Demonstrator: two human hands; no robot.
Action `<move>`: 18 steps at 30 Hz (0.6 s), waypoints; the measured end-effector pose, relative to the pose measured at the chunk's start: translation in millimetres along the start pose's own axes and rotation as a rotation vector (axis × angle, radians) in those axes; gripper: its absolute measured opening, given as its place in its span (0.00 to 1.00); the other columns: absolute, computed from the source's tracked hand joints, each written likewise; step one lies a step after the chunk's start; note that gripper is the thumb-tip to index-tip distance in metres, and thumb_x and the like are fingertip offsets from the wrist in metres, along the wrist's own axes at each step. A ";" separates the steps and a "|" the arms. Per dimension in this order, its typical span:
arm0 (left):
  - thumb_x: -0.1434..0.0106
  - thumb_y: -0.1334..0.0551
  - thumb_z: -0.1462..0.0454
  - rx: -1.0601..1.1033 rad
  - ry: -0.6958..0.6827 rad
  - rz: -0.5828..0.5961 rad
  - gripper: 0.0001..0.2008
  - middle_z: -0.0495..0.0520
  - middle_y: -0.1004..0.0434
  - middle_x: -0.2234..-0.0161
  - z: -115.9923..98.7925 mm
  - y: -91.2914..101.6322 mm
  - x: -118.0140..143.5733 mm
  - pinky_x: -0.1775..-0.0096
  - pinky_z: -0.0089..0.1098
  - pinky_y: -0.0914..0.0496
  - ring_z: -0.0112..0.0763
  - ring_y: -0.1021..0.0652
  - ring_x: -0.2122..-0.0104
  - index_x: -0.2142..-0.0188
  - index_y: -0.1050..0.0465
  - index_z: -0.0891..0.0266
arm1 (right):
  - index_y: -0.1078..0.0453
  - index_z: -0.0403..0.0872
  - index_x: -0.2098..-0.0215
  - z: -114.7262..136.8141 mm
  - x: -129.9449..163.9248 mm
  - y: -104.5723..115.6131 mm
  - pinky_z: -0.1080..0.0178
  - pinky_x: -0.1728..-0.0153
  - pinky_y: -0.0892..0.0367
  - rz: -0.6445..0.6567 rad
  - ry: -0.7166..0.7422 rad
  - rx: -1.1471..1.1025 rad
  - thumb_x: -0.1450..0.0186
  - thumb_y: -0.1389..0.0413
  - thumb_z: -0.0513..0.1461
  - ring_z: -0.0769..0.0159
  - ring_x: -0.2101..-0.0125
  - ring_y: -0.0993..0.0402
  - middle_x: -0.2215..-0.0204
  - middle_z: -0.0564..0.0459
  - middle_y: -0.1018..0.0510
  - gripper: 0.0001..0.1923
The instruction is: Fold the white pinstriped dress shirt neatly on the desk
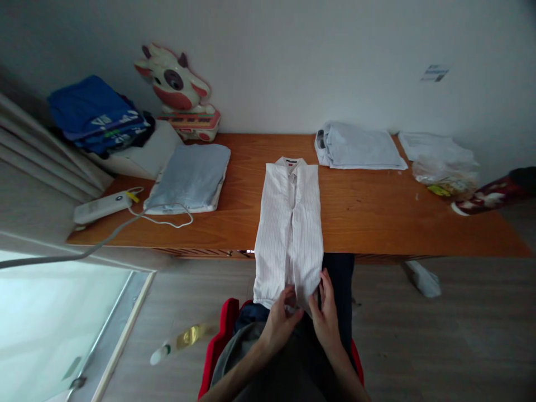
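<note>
A white pin-striped shirt point(290, 223) lies lengthwise on the wooden table point(368, 212), collar toward the wall, sleeves folded under, its lower part hanging over the front edge. My left hand point(282, 321) pinches the hem at the bottom middle. Beside it, my right hand point(325, 315) grips the hem's right part. Both hands are below the table edge, close together.
A folded light-blue garment point(190, 176) lies at left, a folded white stack point(355, 146) at back right, next to a plastic bag point(444, 173). A power strip point(103, 206) with cord, a cow toy point(178, 84) and blue clothes point(94, 114) sit at far left.
</note>
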State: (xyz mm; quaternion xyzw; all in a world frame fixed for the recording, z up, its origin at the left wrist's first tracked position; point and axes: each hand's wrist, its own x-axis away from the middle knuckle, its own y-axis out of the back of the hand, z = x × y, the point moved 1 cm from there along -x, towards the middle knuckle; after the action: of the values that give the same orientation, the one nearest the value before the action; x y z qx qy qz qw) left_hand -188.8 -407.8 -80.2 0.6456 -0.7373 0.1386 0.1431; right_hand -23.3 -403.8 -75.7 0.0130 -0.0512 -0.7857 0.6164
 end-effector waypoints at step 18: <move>0.29 0.34 0.58 -0.071 -0.188 -0.128 0.33 0.63 0.42 0.23 25.4 -41.5 6.0 0.24 0.55 0.47 0.52 0.42 0.23 0.27 0.36 0.56 | 0.41 0.59 0.25 -4.4 -9.8 11.1 0.39 0.22 0.53 0.002 -0.097 -0.179 0.27 0.37 0.46 0.51 0.23 0.47 0.23 0.48 0.42 0.35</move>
State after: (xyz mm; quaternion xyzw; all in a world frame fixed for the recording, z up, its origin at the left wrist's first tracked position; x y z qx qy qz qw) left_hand -149.2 -428.4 -100.5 0.6960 -0.7091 0.0418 0.1044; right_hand -9.9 -397.2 -79.4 -0.0802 -0.0104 -0.7861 0.6127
